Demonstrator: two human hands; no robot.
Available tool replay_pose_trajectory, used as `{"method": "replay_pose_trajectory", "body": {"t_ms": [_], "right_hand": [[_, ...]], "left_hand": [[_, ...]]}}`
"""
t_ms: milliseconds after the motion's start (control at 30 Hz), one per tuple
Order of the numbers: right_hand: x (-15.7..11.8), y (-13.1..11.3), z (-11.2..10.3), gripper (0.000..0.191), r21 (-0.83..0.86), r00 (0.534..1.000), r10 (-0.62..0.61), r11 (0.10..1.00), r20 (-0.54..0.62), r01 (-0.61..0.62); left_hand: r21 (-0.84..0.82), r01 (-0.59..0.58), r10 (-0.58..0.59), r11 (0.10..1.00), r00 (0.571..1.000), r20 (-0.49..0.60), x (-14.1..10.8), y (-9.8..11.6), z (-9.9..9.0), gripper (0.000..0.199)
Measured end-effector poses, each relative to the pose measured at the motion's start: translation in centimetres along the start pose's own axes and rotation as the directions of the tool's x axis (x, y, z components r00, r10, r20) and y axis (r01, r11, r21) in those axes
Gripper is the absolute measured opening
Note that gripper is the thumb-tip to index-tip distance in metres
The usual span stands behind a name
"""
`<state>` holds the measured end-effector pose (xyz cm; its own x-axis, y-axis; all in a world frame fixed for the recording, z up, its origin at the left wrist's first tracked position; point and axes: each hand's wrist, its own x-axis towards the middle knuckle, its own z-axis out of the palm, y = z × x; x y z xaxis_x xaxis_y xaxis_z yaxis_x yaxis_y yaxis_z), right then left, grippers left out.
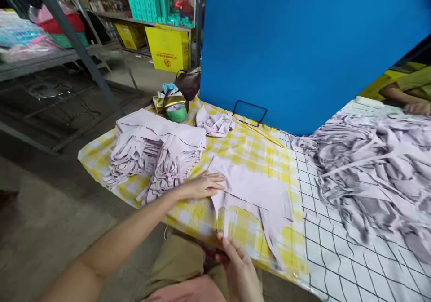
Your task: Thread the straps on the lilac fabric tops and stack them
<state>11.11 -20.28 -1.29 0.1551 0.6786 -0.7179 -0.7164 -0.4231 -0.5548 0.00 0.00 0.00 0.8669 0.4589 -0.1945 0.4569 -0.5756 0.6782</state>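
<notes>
A pale lilac garment piece (257, 185) with narrow straps lies spread on the yellow checked tablecloth (191, 219). My left hand (204, 185) rests on its left part, palm down with the fingers stretched out. Closer to the table's near edge, my right hand (237, 261) pinches the lower end of one strap (226, 214), which runs straight toward me. A second strap hangs loose on the right side of the piece. Left of my left hand is a thick stack of similar lilac pieces (161, 129), their straps bunched and drooping over one another.
Behind the stack are a green tape roll (177, 112) and a dark bag (188, 84). A crumpled lilac piece (214, 123) lies near a black wire stand (251, 112). A blue panel (286, 46) rises behind. To the right is a lilac heap (380, 167), with another person's forearm (400, 93) beyond.
</notes>
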Motion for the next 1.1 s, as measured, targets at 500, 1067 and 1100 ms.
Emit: {"method": "replay_pose_trajectory", "body": {"t_ms": [500, 1067, 1100], "right_hand": [[-1.0, 1.9, 0.3, 0.048, 0.176, 0.975, 0.190, 0.962, 0.114, -0.208], [8.7, -20.6, -4.8, 0.023, -0.999, 0.687, -0.727, -0.021, -0.017, -0.047], [9.4, -20.9, -4.9, 0.019, -0.999, 0.705, -0.710, -0.024, -0.002, -0.028]], "left_hand": [[-0.047, 0.063, -0.075, 0.997, 0.941, -0.330, 0.5, 0.4, 0.1, 0.024], [-0.036, 0.700, -0.644, 0.713, 0.634, -0.429, 4.7, 1.9, -1.8, 0.030], [-0.050, 0.686, -0.638, 0.725, 0.644, -0.422, 4.5, 1.8, -1.8, 0.026]]}}
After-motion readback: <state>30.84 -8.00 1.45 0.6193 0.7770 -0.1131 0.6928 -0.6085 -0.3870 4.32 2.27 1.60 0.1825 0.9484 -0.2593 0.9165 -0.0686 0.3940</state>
